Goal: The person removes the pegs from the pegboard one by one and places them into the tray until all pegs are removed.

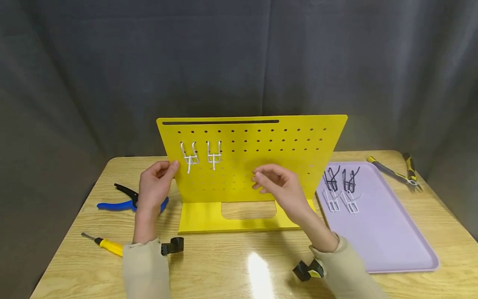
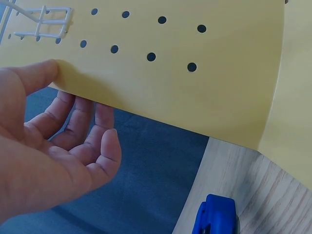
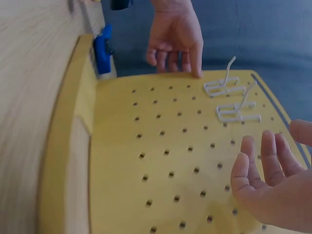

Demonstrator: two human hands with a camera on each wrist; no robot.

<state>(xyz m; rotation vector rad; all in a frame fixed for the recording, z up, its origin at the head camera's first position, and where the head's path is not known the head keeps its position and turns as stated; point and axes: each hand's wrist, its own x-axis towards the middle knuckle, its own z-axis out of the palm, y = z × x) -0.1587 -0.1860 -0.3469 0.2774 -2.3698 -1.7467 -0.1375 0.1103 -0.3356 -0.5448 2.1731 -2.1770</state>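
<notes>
A yellow pegboard point(image 1: 269, 191) stands upright on its base in the middle of the table. Two white wire hooks hang near its upper left, an outer hook point(image 1: 191, 159) and an inner hook point(image 1: 214, 157). My left hand point(image 1: 154, 185) grips the board's left edge, with the thumb point(image 2: 41, 75) on the front face and the fingers behind the edge. In front of the board's lower right half is my right hand point(image 1: 280, 187), its fingers loosely bent. Nothing shows between the fingers of the right hand point(image 3: 278, 180) in the right wrist view.
On the right lies a lilac tray point(image 1: 388, 241) with black wire hooks point(image 1: 349, 180) and white wire hooks point(image 1: 350, 203). Beyond it are yellow-and-black pliers point(image 1: 410, 168). A blue-and-black hand tool point(image 1: 123, 205) and a yellow-handled screwdriver point(image 1: 110, 246) lie at the left.
</notes>
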